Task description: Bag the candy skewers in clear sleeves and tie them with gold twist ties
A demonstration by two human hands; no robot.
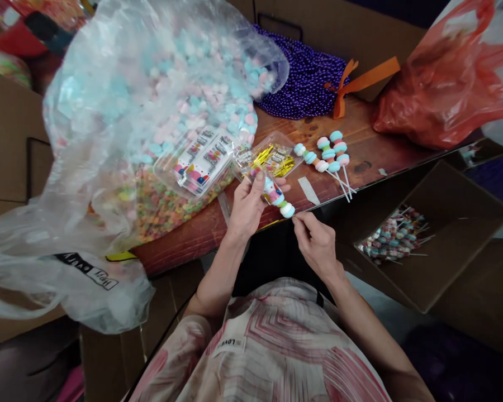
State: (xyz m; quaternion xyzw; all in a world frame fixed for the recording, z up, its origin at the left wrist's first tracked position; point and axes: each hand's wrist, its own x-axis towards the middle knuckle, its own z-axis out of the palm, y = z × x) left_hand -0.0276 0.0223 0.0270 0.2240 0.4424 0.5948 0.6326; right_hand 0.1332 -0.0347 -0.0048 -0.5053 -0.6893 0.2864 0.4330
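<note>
My left hand (248, 205) is closed around a candy skewer (285, 209) of pastel blue, white and green pieces. A clear printed wrapper (271, 190) covers its upper part. At the skewer's lower end, my right hand (316, 239) pinches its stick, which is mostly hidden by the fingers. Just beyond my left hand lies a clear tray (291, 146) with gold twist ties (276, 160). Another clear box (197, 159) beside it contains printed wrappers. Several unwrapped candy skewers (331, 152) rest on the table to the right, sticks toward me.
Large plastic bags of pastel candies (184, 106) and gummy rings (167, 209) cover the table's left. Purple bead strands (302, 78) tied with orange ribbon and a red plastic bag (440, 84) stand behind. A cardboard box (452, 240) below right holds wrapped skewers (396, 234).
</note>
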